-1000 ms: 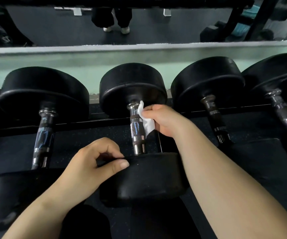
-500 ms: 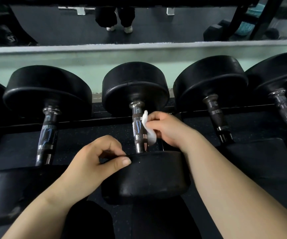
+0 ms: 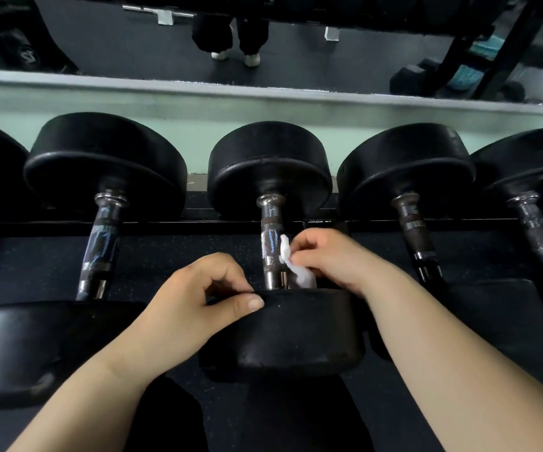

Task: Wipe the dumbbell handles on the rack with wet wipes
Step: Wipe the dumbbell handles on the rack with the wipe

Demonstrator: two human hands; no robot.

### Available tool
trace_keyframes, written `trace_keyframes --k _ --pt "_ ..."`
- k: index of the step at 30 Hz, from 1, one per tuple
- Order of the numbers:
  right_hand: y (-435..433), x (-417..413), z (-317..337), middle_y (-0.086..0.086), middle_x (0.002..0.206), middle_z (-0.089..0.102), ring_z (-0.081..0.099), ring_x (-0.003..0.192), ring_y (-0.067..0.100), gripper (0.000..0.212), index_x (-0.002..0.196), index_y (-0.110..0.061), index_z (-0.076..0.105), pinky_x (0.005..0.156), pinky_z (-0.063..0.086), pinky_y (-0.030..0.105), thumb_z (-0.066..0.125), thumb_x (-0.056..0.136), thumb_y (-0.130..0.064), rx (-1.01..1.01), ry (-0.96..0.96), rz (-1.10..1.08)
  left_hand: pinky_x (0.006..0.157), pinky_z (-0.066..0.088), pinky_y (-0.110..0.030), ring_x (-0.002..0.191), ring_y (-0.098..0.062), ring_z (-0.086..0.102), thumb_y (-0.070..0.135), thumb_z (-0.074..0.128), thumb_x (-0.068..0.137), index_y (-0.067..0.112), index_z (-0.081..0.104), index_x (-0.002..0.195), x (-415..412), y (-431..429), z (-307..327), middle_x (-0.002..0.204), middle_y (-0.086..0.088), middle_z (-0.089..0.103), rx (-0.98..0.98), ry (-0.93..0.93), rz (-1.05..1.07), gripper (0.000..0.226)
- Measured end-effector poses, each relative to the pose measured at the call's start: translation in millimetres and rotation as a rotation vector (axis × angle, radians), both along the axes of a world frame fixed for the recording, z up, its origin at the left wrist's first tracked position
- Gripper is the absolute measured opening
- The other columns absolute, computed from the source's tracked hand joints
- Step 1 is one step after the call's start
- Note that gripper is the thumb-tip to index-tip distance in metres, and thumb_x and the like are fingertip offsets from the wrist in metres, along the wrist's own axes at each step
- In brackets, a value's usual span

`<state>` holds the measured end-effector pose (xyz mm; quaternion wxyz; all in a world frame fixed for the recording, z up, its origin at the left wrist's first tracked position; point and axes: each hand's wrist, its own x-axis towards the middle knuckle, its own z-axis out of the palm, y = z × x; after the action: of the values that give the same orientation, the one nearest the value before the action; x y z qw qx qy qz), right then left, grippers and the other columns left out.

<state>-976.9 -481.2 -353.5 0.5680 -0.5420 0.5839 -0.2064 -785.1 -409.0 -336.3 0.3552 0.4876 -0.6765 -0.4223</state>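
Several black dumbbells lie side by side on the rack. The middle dumbbell has a chrome handle. My right hand pinches a white wet wipe against the right side of that handle, near its lower end. My left hand grips the top left edge of the near weight head, thumb laid along the rim and fingers curled over it. The part of the handle behind the wipe is hidden.
More dumbbells flank the middle one: one on the left, one on the right, another at the far right. A pale green ledge and a mirror with a standing person's legs lie behind.
My right hand has slid the wipe down the handle from its upper end to near the lower end. My left hand has stayed on the weight head.
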Motion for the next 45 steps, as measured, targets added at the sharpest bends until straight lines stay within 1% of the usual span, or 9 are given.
trace_keyframes --k 4,9,15,19,26,31,36,42,45 --pt "-14 14 19 -0.01 0.069 0.054 0.048 0.065 0.004 0.02 0.066 -0.02 0.056 0.058 0.038 0.012 0.056 0.082 -0.007 -0.4 0.145 -0.156 0.069 0.042 -0.006 0.078 0.0 0.059 0.056 0.056 0.055 0.035 0.059 0.078 1 1 -1 0.086 0.017 0.062 -0.035 -0.016 0.023 0.032" --pt "-25 33 17 0.005 0.097 0.056 0.053 0.089 0.02 0.015 0.09 -0.003 0.066 0.071 0.036 0.021 0.053 0.087 -0.009 -0.746 0.541 0.186 0.07 0.042 -0.006 0.08 -0.002 0.059 0.057 0.057 0.055 0.034 0.059 0.08 2 0 -3 0.088 0.016 0.061 -0.045 -0.019 0.023 0.034" --pt "-20 25 23 -0.011 0.07 0.049 0.048 0.06 -0.002 0.007 0.077 -0.009 0.069 0.06 0.036 0.008 0.063 0.079 -0.012 -0.549 0.445 0.219 0.071 0.043 -0.009 0.081 -0.001 0.059 0.06 0.055 0.054 0.036 0.057 0.08 1 -2 -5 0.09 0.018 0.06 -0.026 -0.035 0.026 0.035" --pt "-5 23 28 -0.018 0.067 0.056 0.051 0.058 -0.001 0.008 0.073 -0.005 0.069 0.058 0.038 0.006 0.063 0.078 -0.008 -0.445 0.418 0.318 0.074 0.043 -0.012 0.083 -0.002 0.057 0.063 0.053 0.052 0.037 0.055 0.082 1 -3 -5 0.094 0.02 0.058 -0.003 -0.05 0.031 0.04" --pt "-27 30 20 -0.013 0.069 0.053 0.049 0.062 0.001 0.009 0.082 -0.012 0.071 0.061 0.037 0.006 0.061 0.083 -0.014 -0.581 0.461 0.025 0.072 0.043 -0.013 0.084 -0.003 0.056 0.064 0.051 0.053 0.037 0.054 0.084 1 -3 -4 0.096 0.02 0.057 -0.011 -0.059 0.023 0.042" --pt "-2 23 25 -0.018 0.05 0.054 0.053 0.053 -0.008 0.013 0.073 -0.021 0.068 0.053 0.039 0.005 0.063 0.081 -0.014 -0.378 0.424 0.261 0.073 0.043 -0.014 0.084 -0.004 0.056 0.064 0.051 0.052 0.036 0.054 0.083 0 -3 -4 0.096 0.02 0.057 -0.005 -0.059 0.028 0.042" --pt "-22 28 20 -0.018 0.067 0.054 0.051 0.062 -0.003 0.008 0.079 -0.013 0.07 0.062 0.038 0.014 0.063 0.081 -0.011 -0.513 0.376 -0.021 0.074 0.043 -0.014 0.084 -0.003 0.056 0.064 0.051 0.051 0.036 0.055 0.082 1 -2 -4 0.096 0.019 0.057 -0.003 -0.055 0.028 0.042" --pt "5 19 32 -0.012 0.061 0.056 0.052 0.052 -0.003 0.009 0.07 -0.022 0.07 0.06 0.04 0.013 0.071 0.076 -0.015 -0.253 0.446 0.473 0.07 0.042 -0.012 0.082 -0.003 0.056 0.064 0.051 0.053 0.036 0.055 0.081 1 -4 -5 0.094 0.018 0.058 -0.012 -0.068 0.023 0.04" --pt "-6 22 30 -0.013 0.062 0.056 0.053 0.055 -0.006 0.008 0.071 -0.021 0.07 0.056 0.038 0.005 0.068 0.078 -0.017 -0.327 0.461 0.411 0.07 0.042 -0.011 0.082 -0.003 0.056 0.063 0.052 0.053 0.036 0.055 0.08 1 -3 -5 0.093 0.018 0.058 -0.008 -0.061 0.027 0.039"
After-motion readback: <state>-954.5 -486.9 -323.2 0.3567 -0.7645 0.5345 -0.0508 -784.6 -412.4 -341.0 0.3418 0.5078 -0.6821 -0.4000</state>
